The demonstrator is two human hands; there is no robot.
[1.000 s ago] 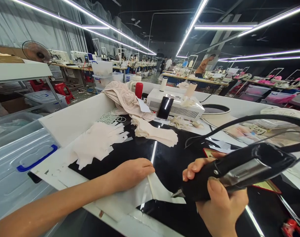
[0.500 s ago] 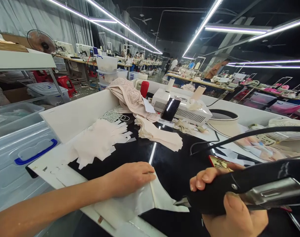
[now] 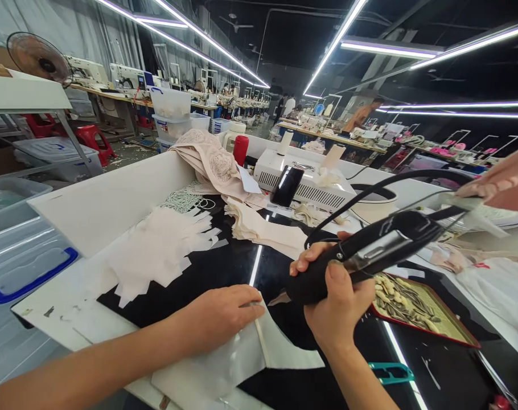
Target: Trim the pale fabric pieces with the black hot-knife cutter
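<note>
My left hand (image 3: 227, 316) presses down on a white fabric piece (image 3: 291, 353) near the front table edge, its thumb and fingers closed together at the upper edge. Part of the fabric runs under the palm, and a narrow pale strip crosses it. My right hand (image 3: 342, 299) is wrapped round a black corded hand tool (image 3: 310, 282) with a long metal lever and a flat, pointed metal tip (image 3: 279, 298). That tip is above the black tabletop, apart from the fabric. Right of my right wrist lie teal thread snips (image 3: 393, 373).
Pale cut pieces (image 3: 156, 247) are heaped at left; a folded stack (image 3: 263, 228) lies mid-table. A phone (image 3: 287, 187) leans on a white machine (image 3: 259, 171). At right, a tray (image 3: 449, 333) holds seeds and peanuts. Another person's hand (image 3: 509, 179) reaches in near the tool's cord.
My right hand has lifted the tool up and left, its tip leaving the fabric. My left hand stays on the fabric. Another person's hand has come in at right; the view has shifted right.
</note>
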